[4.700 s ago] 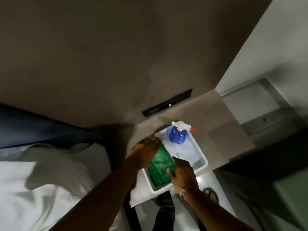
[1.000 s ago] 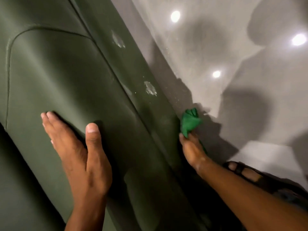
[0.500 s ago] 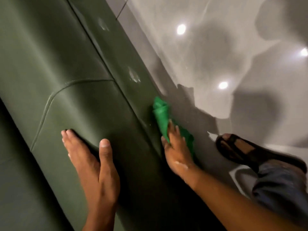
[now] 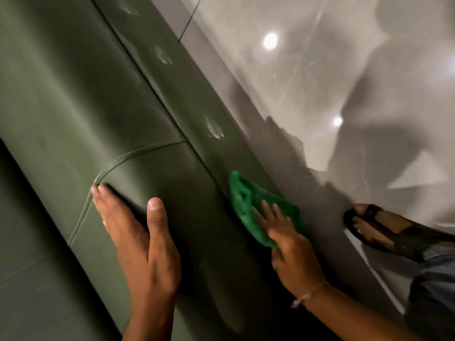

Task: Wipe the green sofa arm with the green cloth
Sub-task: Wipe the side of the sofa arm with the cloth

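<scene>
The dark green sofa arm [image 4: 103, 99] fills the left and middle of the head view, running diagonally from top left to bottom right. Whitish foam spots [image 4: 213, 127] dot its outer side panel. My right hand [image 4: 290, 247] presses the bright green cloth [image 4: 246, 205] flat against that side panel, fingers spread over it. My left hand [image 4: 140, 242] lies flat on the top of the arm beside a stitched seam, fingers together, thumb out, holding nothing.
A glossy light floor [image 4: 332, 70] with ceiling-light reflections lies to the right of the sofa. My sandalled foot [image 4: 384, 230] and a jeans leg [image 4: 435, 279] stand on it at the lower right, close to the sofa's side.
From the tray with the spray bottle I have come to the sofa. Over the last second my right hand slid the cloth onto the side panel and spread it flat; my left hand stays resting on top.
</scene>
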